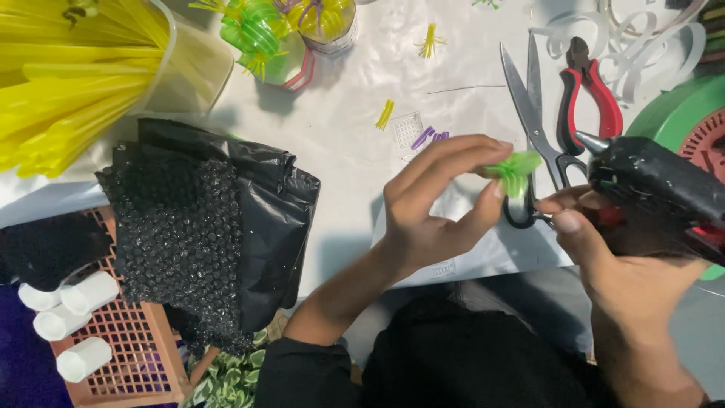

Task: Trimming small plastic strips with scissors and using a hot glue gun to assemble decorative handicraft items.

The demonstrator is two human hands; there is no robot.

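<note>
Black sleeves near; left hand (430, 208) pinches small green fringed plastic flower (514, 171), right hand (604, 234) grips black hot glue gun (653, 200), nozzle right beside it — fingers (495, 193) risk burns, glue strings.

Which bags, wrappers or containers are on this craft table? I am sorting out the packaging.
Black plastic bag: left of centre, crumpled, glossy.
Black bubble wrap: lying on the bag, knobbly sheet.
Clear plastic tub: top left, holding yellow straws.
No labels, signs or screens can be made out.
</note>
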